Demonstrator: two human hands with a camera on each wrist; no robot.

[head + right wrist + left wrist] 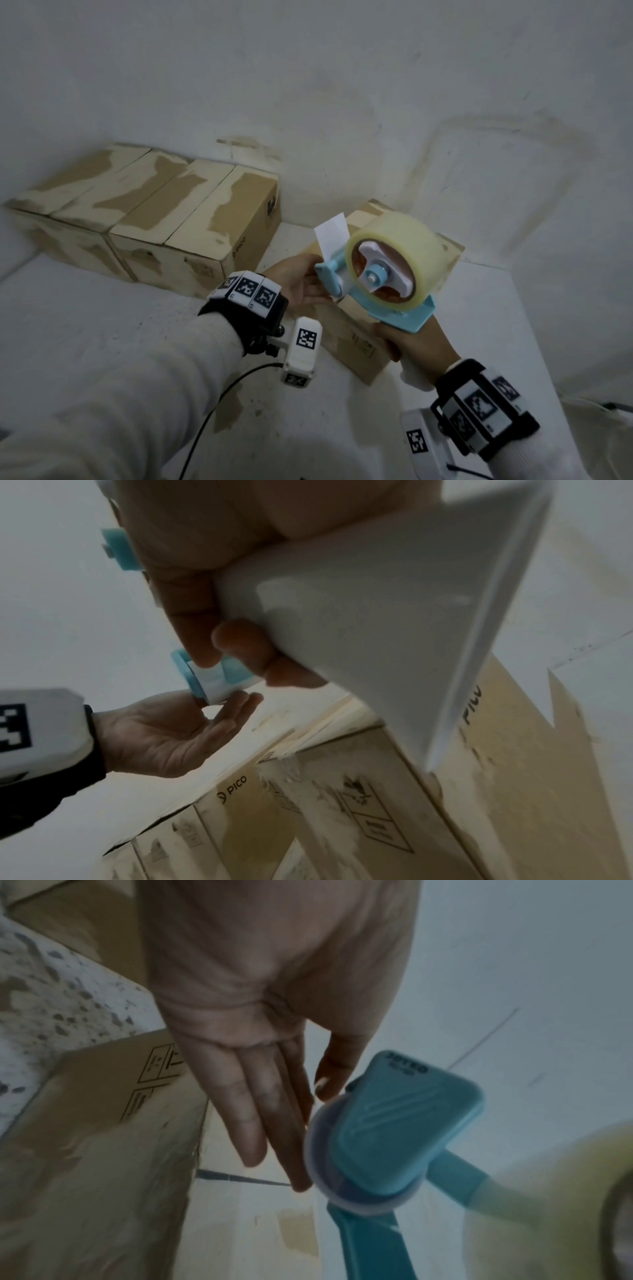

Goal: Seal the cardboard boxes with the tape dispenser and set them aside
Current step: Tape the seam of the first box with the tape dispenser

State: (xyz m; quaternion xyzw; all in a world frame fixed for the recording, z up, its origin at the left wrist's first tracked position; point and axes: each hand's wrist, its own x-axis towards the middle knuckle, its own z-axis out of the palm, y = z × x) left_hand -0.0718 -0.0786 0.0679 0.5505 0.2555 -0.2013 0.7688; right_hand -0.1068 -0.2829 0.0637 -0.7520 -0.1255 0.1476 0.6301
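Observation:
A light blue tape dispenser [394, 294] with a roll of clear tape [404, 246] is held in the air above a cardboard box [356, 342]. My right hand [414, 342] grips its handle from below. My left hand [305, 284] reaches in from the left, fingers straight, and their tips touch the dispenser's front roller [363, 1185]; the thumb [329, 1074] lies by the blue guard [407, 1123]. A white flap [332, 233] stands up at the dispenser's front. In the right wrist view my left hand [171, 734] lies palm up under the roller [212, 685].
A row of several closed cardboard boxes [147, 212] stands at the back left against the white wall. The white table [102, 308] is speckled with dirt, and its right edge [541, 342] runs close by my right wrist. A black cable [212, 411] trails from my left wrist.

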